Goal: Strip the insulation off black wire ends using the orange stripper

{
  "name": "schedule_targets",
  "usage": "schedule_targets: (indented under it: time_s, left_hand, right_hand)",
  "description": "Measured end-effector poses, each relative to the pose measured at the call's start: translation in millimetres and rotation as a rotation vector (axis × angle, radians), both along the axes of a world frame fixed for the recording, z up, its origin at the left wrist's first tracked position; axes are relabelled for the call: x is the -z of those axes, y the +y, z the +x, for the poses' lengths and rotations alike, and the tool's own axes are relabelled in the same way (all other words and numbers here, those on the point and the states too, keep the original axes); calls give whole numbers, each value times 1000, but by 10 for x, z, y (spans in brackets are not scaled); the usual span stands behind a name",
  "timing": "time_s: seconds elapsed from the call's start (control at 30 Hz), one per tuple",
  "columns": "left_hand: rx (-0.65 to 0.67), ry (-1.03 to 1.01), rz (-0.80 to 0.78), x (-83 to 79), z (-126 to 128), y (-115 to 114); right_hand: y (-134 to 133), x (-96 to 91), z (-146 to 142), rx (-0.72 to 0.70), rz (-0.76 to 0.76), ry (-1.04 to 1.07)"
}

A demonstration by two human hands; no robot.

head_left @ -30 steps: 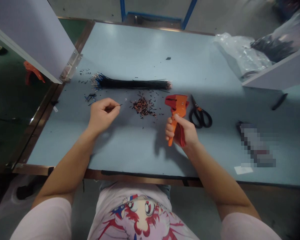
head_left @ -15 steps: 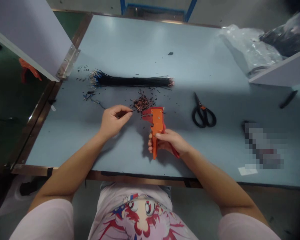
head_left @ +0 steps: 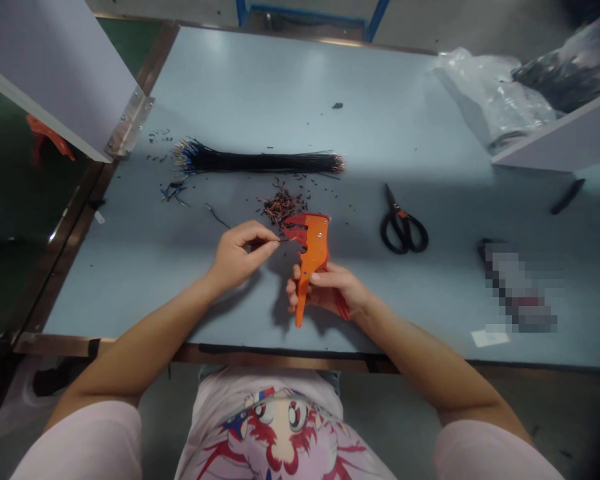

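Observation:
My left hand [head_left: 240,257] pinches a thin black wire [head_left: 267,243] between finger and thumb, and the wire's tip reaches the jaws of an orange self-adjusting wire stripper [head_left: 312,250]. My right hand [head_left: 327,291] grips that stripper's handles, which hide part of its lower body. Behind the hands lies a long bundle of black wires [head_left: 257,163] with coloured, stripped ends. A small heap of cut wire pieces [head_left: 281,207] sits just above the stripper's jaws.
Black-handled scissors [head_left: 404,228] lie right of the stripper on the pale blue table [head_left: 280,80]. Loose bits [head_left: 173,192] are scattered at left. A plastic bag [head_left: 495,93], a white panel [head_left: 55,73], and a pixelated object [head_left: 517,287] stand around the table.
My left hand has moved right, bringing the wire's tip to the stripper's jaws. The stripper has shifted slightly left and down in my right hand. A loose wire now lies near the heap.

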State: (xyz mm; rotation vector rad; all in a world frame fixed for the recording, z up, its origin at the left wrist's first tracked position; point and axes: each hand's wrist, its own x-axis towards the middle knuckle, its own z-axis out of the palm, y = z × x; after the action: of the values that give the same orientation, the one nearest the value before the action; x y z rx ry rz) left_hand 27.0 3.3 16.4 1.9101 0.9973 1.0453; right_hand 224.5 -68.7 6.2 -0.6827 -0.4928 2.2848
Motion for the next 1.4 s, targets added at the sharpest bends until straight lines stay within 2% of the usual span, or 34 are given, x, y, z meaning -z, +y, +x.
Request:
schedule_targets:
  time_s: [0.2,0.4,0.8,0.97,1.4]
  left_hand:
    - [76,-46,-133,85,150,-178]
    - [94,-141,-257,160,187,-210]
    - [176,-175,-280,170,197,-219]
    - [168,-145,-272,169,192,-214]
    - [159,-161,-234,174,213,-235]
  right_hand:
    - [-29,21,-29,-23,-25,90]
    - [-33,26,-36,-34,17,166]
    - [-71,15,-49,-54,38,190]
    - [-78,20,-48,-20,34,178]
    - [-81,-11,-54,-45,26,127]
